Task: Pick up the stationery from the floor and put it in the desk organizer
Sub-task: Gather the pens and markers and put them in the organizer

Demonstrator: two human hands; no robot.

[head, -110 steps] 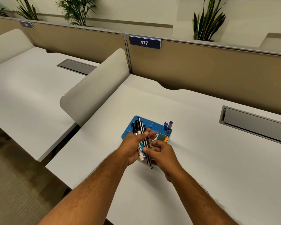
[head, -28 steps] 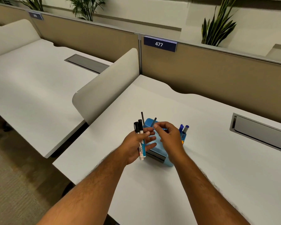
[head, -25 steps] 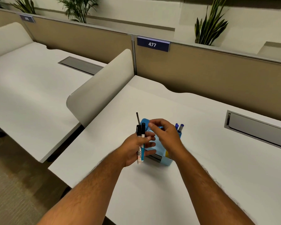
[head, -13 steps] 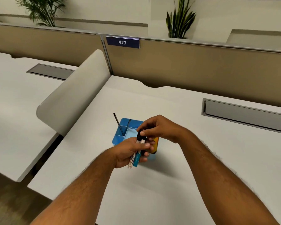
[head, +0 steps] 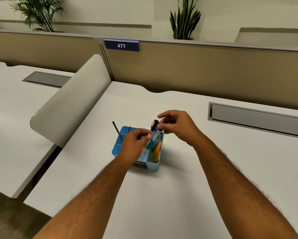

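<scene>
A light blue desk organizer [head: 152, 163] stands on the white desk [head: 188, 195]. Two thin black pens [head: 116, 129] lean in its far left compartment, and an orange item [head: 157, 150] sits in its right compartment. My left hand [head: 133, 146] hovers over the organizer, shut on a white marker [head: 153, 131] with a black cap, which tilts up to the right. My right hand [head: 177, 125] is just right of it, fingers pinched on a second marker; only that marker's dark end [head: 165, 121] shows.
A curved white divider [head: 72, 102] separates this desk from the neighbouring one on the left. A tan partition with a "477" sign [head: 121, 46] runs along the back. A grey cable tray [head: 255, 118] is set into the desk at the right.
My right hand has drawn one marker out of my left hand's bundle and lifted it up to the right. The left hand now holds one marker above the organizer.
</scene>
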